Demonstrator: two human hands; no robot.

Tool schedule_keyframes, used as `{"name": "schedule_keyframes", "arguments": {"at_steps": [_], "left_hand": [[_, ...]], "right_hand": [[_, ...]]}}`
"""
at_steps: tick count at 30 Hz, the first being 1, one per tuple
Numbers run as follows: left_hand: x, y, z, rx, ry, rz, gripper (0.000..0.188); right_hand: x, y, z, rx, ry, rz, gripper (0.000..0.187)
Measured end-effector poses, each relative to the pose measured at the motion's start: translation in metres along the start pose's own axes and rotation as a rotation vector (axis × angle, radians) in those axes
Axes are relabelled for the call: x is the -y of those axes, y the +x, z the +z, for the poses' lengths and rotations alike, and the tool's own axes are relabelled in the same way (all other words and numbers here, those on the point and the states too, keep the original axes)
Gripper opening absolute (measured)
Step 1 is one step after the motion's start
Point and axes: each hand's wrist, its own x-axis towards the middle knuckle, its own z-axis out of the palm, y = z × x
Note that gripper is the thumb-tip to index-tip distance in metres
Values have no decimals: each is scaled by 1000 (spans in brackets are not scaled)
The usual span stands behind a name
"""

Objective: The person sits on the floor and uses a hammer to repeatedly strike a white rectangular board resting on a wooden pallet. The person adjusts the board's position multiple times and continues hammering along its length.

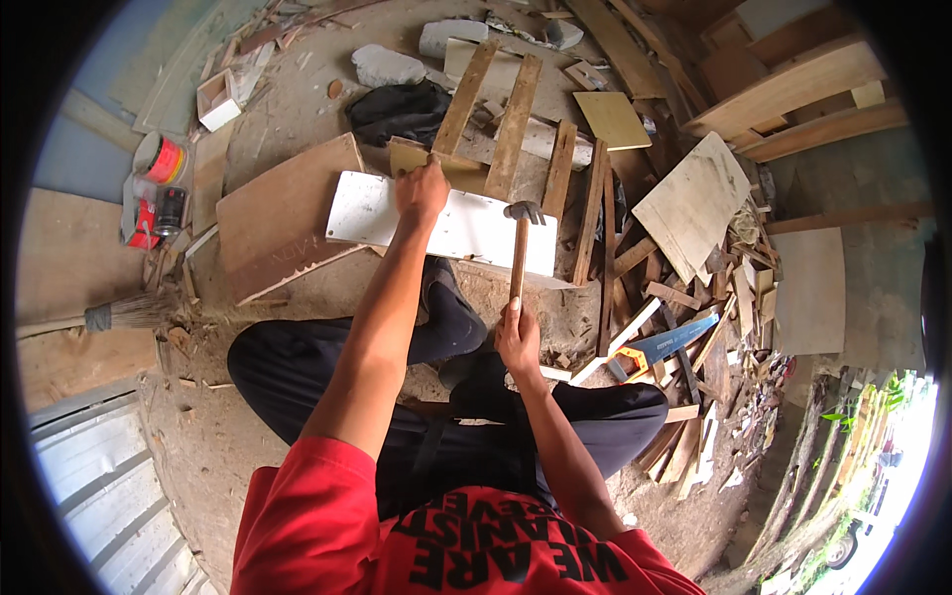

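A long white board (377, 213) lies crosswise in front of my folded legs, its face marked with small dark specks. My left hand (421, 190) is closed at the board's far edge, its fingertips partly hidden. A light brown wood piece (466, 175) shows just behind that edge. My right hand (518, 339) grips the wooden handle of a claw hammer (521, 248), which stands nearly upright. The dark hammer head overlaps the board's right end in view; whether they touch I cannot tell.
A brown panel (283, 218) lies left of the board, with wooden slats (514, 124) beyond it. On the right, a blue handsaw (674, 342) rests among scrap wood, near a pale sheet (691, 208). Paint cans (159, 159) and a broom (124, 315) are at the left.
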Motion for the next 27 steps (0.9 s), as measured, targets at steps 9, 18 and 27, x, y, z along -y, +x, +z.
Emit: {"name": "schedule_keyframes", "arguments": {"at_steps": [9,18,27], "left_hand": [[-8,-2,-13,-17,-182,-70,19],[20,-80,-58,75,-226,508,58],[15,-100,-44,232,387,401,78]], "right_hand": [[-6,-42,-24,-54,207,121,38],[-13,-61,-54,-222,268,69,37],[-25,-49,-59,-319,200,0,39]]}}
